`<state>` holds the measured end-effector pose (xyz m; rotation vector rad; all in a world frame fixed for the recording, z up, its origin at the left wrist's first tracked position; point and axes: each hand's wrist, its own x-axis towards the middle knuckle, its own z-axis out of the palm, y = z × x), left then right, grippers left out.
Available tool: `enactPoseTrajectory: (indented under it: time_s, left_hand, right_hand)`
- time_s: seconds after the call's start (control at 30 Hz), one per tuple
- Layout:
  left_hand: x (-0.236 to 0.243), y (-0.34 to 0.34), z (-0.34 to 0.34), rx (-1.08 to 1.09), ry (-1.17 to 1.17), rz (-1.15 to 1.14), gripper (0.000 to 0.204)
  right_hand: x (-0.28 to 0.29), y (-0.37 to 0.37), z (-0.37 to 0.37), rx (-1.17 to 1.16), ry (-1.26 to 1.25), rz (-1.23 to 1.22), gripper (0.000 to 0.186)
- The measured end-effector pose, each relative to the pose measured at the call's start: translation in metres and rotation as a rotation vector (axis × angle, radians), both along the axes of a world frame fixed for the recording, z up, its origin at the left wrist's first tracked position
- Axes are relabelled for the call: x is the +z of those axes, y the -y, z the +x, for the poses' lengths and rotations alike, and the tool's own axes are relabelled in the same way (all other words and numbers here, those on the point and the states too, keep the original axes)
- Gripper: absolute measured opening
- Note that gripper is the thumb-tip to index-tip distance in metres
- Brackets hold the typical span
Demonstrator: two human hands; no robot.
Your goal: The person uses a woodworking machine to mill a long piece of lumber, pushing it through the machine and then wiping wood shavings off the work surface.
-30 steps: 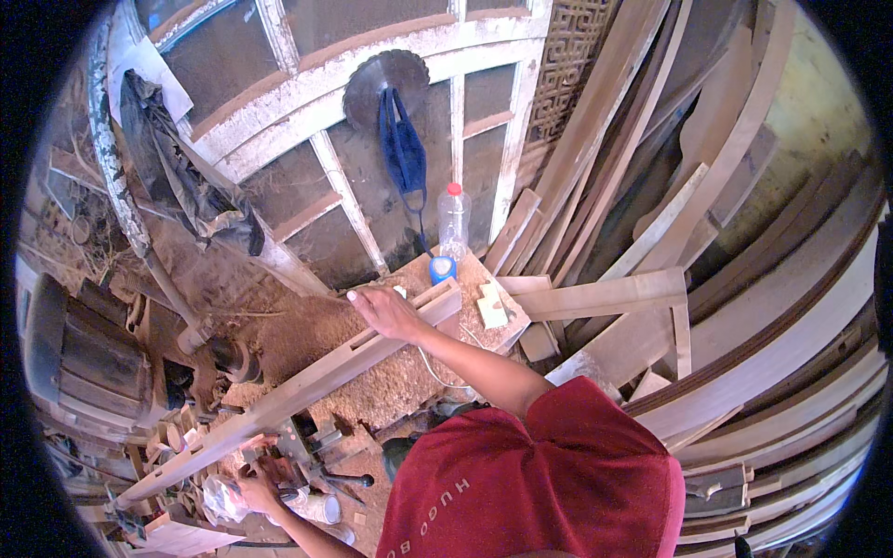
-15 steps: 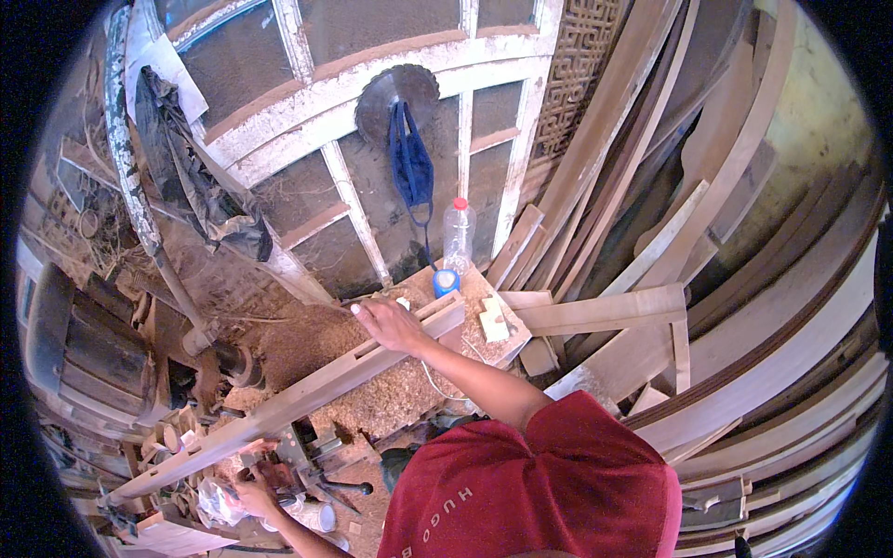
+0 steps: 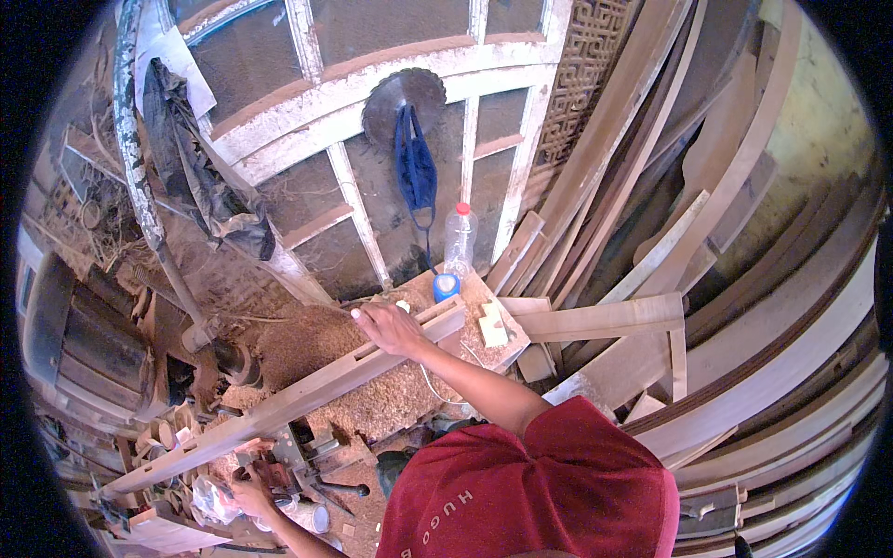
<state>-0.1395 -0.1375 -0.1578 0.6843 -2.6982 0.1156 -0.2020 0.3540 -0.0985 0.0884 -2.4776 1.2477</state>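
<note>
A long pale wooden beam [image 3: 279, 405] with slots cut in it runs from the lower left to the middle of the bench. My right hand [image 3: 391, 332] lies over it near its far right end and grips it from above, one finger reaching left past the edge. Lower left, my left hand [image 3: 249, 493] is closed beside a metal clamping machine [image 3: 290, 460] under the beam. What its fingers hold is hidden by the hand and the clutter. Wood shavings [image 3: 372, 402] heap around the beam.
Beyond the beam's right end are a blue tape measure [image 3: 446, 286], a clear bottle [image 3: 459, 244] with a red cap and a pale yellow block [image 3: 492, 325]. A black-knobbed lever [image 3: 358, 489] juts out near my left forearm. Wooden boards [image 3: 595, 158] lean at the right.
The view has shifted slightly. Both hands keep nearly the same places, the right on the beam and the left by the machine; the beam shows no clear movement.
</note>
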Motion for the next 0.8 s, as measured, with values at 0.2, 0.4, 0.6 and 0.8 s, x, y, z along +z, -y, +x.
enactPoseTrajectory:
  time_s: [0.2, 0.4, 0.6, 0.8]
  left_hand:
    - [-0.026, 0.025, -0.008, 0.057, 0.002, -0.052, 0.061]
    - [-0.034, 0.032, -0.006, -0.018, -0.133, -0.1, 0.07]
    - [-0.026, 0.021, -0.003, -0.011, -0.135, -0.118, 0.069]
    - [-0.026, 0.02, -0.006, 0.03, -0.112, -0.042, 0.067]
  right_hand:
    - [0.005, 0.002, 0.003, 0.009, -0.007, 0.003, 0.051]
    - [0.011, 0.002, 0.005, 0.009, 0.004, 0.016, 0.05]
    - [0.012, 0.001, 0.007, -0.009, 0.003, 0.016, 0.05]
    - [0.007, 0.002, 0.004, -0.008, -0.025, 0.027, 0.05]
